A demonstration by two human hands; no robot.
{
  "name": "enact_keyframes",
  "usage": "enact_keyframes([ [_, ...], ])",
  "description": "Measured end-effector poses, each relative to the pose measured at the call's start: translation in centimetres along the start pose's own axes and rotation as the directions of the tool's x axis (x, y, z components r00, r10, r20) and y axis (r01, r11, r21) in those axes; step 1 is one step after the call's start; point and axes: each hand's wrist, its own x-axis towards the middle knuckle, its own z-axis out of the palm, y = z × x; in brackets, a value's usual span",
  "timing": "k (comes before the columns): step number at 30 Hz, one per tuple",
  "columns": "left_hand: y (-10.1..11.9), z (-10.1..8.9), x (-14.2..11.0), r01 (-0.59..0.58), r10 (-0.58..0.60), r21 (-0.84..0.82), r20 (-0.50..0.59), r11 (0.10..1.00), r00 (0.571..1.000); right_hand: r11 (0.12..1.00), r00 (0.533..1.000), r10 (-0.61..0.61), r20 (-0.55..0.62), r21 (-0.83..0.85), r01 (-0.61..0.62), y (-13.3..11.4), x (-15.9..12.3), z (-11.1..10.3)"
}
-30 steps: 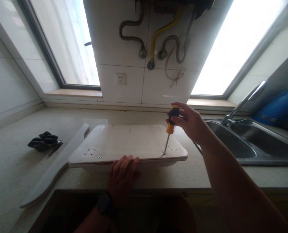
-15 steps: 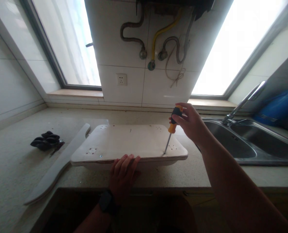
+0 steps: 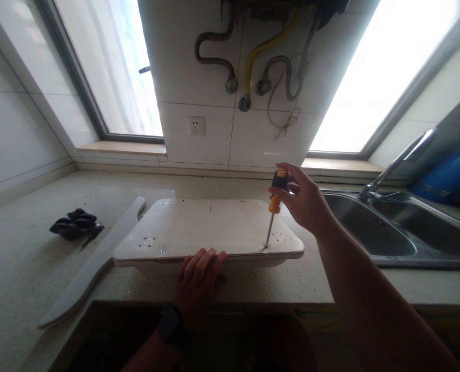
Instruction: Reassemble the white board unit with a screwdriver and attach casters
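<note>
The white panel (image 3: pixel 199 227) lies flat on the counter (image 3: pixel 311 284) in front of you, its drilled face up, which leaves the holes within reach. Your right hand (image 3: pixel 301 199) is closed around the screwdriver (image 3: pixel 275 205), tipped slightly, its tip at the panel's near right corner. Your left hand (image 3: pixel 196 276) drapes its fingers over the front edge, likely to steady it; whether it clamps beneath, I can't tell. Left of the panel lie a curved white piece (image 3: pixel 98 266) and black wheel-like parts (image 3: pixel 73 225), apparently set aside to free your working space.
</note>
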Motion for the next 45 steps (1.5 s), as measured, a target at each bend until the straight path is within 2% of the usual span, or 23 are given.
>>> enact_keyframes([
  [3, -0.1, -0.1, 0.0, 0.001, -0.001, 0.000, 0.015, 1.000, 1.000, 0.977, 0.994, -0.070, -0.081, -0.209, 0.052, -0.5, -0.7, 0.2],
  [6, -0.1, -0.2, 0.1, -0.013, 0.012, 0.012, 0.019, 1.000, 1.000, 0.963, 0.991, -0.104, -0.081, -0.258, 0.080, -1.0, -1.2, 0.0],
  [8, -0.1, -0.3, 0.1, -0.020, 0.020, 0.013, 0.018, 1.000, 1.000, 0.982, 0.996, -0.082, -0.035, -0.173, 0.074, -1.1, -1.2, -0.3],
  [11, 0.0, -0.3, 0.0, -0.008, 0.007, 0.005, 0.023, 1.000, 1.000, 0.999, 0.995, -0.023, 0.092, 0.049, 0.018, -1.0, -0.7, -0.7],
  [13, 0.0, -0.2, 0.0, 0.001, -0.001, -0.001, 0.028, 1.000, 1.000, 0.980, 0.986, 0.014, 0.164, 0.195, -0.046, -0.8, -0.3, -0.8],
  [15, 0.0, -0.2, -0.1, 0.002, -0.002, -0.003, 0.034, 1.000, 0.999, 0.959, 0.982, 0.044, 0.181, 0.268, -0.093, -0.6, 0.1, -0.7],
  [17, -0.1, -0.2, -0.1, -0.002, 0.002, 0.000, 0.036, 1.000, 0.999, 0.973, 0.991, 0.057, 0.123, 0.215, -0.083, -0.4, 0.2, -0.6],
  [19, -0.1, -0.1, -0.1, -0.003, 0.003, 0.007, 0.029, 1.000, 1.000, 0.997, 0.999, 0.039, 0.020, 0.064, -0.040, -0.4, 0.2, -0.6],
  [22, 0.0, -0.2, -0.1, 0.005, -0.005, 0.009, 0.022, 1.000, 1.000, 0.986, 0.994, -0.018, -0.104, -0.166, 0.001, -0.4, -0.1, -0.7],
  [26, 0.0, -0.2, -0.1, 0.003, -0.003, 0.006, 0.027, 1.000, 1.000, 0.947, 0.984, -0.060, -0.166, -0.320, 0.003, 0.0, -0.3, -1.1],
  [28, 0.0, -0.2, -0.1, -0.003, 0.003, 0.008, 0.027, 1.000, 1.000, 0.958, 0.987, -0.047, -0.155, -0.286, 0.000, 0.4, -0.4, -1.2],
  [31, -0.1, -0.1, -0.1, 0.001, -0.001, 0.011, 0.027, 1.000, 1.000, 0.991, 0.986, -0.007, -0.168, -0.135, -0.016, 1.0, -0.7, -1.5],
  [34, -0.1, -0.1, -0.1, -0.002, 0.002, 0.006, 0.029, 1.000, 1.000, 0.998, 0.953, -0.016, -0.304, -0.059, -0.002, 1.1, -1.2, -2.4],
  [37, -0.1, -0.1, 0.0, -0.008, 0.008, 0.003, 0.023, 1.000, 1.000, 0.999, 0.880, -0.035, -0.473, 0.010, 0.045, 0.8, -1.5, -4.0],
  [40, -0.1, -0.1, 0.0, -0.005, 0.005, 0.005, 0.026, 1.000, 1.000, 0.984, 0.835, 0.068, -0.546, 0.174, 0.033, 1.5, -1.5, -5.9],
  [42, -0.1, -0.2, 0.0, -0.005, 0.005, 0.010, 0.025, 1.000, 1.000, 0.961, 0.817, 0.186, -0.545, 0.272, -0.037, 2.9, -1.5, -7.1],
  [44, -0.1, -0.2, 0.0, -0.014, 0.013, 0.014, 0.027, 1.000, 1.000, 0.926, 0.786, 0.344, -0.514, 0.326, -0.192, 4.8, -1.7, -7.9],
  [45, -0.1, -0.2, 0.0, -0.015, 0.015, 0.015, 0.033, 1.000, 0.999, 0.889, 0.765, 0.443, -0.468, 0.337, -0.309, 5.8, -2.0, -8.2],
])
